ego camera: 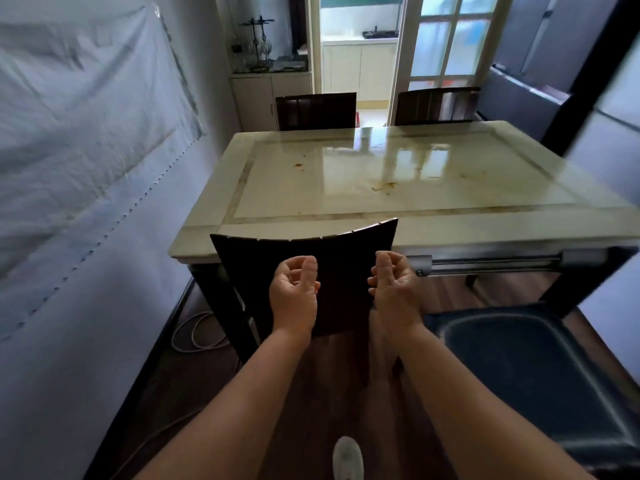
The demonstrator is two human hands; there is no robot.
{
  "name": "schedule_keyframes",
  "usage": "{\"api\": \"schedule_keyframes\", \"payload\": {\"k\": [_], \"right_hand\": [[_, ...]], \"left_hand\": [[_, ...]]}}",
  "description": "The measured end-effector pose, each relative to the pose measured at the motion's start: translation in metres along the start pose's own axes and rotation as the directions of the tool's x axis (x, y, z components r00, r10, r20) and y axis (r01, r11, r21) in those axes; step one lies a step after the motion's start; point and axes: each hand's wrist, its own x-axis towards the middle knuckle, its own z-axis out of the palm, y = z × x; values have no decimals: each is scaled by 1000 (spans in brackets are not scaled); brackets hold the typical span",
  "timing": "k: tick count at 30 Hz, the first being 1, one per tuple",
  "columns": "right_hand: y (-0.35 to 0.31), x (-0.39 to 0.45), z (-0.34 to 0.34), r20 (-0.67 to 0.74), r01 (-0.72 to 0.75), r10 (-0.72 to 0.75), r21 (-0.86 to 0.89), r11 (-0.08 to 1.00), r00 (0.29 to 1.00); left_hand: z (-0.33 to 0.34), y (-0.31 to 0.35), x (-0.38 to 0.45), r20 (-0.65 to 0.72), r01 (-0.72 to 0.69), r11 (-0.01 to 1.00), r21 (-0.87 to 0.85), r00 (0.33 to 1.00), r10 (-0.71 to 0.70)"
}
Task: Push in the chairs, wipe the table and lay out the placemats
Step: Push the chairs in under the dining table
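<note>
the near dark wooden chair [304,271] stands at the front left of the table, its curved slatted backrest just beside the table's near edge and its seat hidden under the top. the left hand [294,296] and the right hand [394,289] hover side by side in front of that backrest, palms turned toward each other, fingers loosely curled and holding nothing; whether either one touches the wood cannot be told. the marble-topped dining table [346,226] is pale cream with an inlaid border, glossy with window reflections, and carries brownish stains [382,186] near its middle and smaller specks toward the far left. a second chair with a dark blue padded seat [526,368] stands to the right of the first, pulled well out from the table, with its seat fully exposed. two more dark chairs sit tucked at the far side, the far left chair [317,110] and the far right chair [436,105]. a white sheet [86,150] hangs over the wall on the left. a white cable [194,337] loops on the wooden floor by the table leg. a pale slipper toe [347,457] shows at the bottom edge. behind the table, a low cabinet [256,98] holds a wire glass rack [258,43].
</note>
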Motion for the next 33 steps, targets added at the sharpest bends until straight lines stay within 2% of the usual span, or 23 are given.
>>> {"api": "schedule_keyframes", "payload": {"k": [8,13,16,20,23,26,29,33], "right_hand": [[-37,-72,-107,-231,112,-123,-63,992,965],[-67,-96,-189,-357,163,-186,-93,982,915],[-84,-113,-247,-411,186,-232,-149,971,882],[-102,-136,-320,-427,215,-292,-220,951,856],[-111,-148,-375,-400,222,-344,-321,921,849],[-118,-154,-430,-389,198,-320,-321,926,864],[-119,-152,-476,-388,164,-271,-287,944,881],[-114,-148,-518,-423,118,-224,-261,958,878]], "left_hand": [[76,11,-126,273,102,987,-123,960,-65],[134,10,-198,443,125,982,-143,895,-49],[173,9,-248,566,135,982,-134,823,-37],[211,3,-302,625,95,993,-76,780,-27],[228,-5,-336,601,48,999,-17,799,-28],[245,-19,-366,526,23,994,103,847,-74],[261,-35,-386,376,92,980,179,914,-155],[280,-41,-396,90,250,955,156,960,-266]]}}
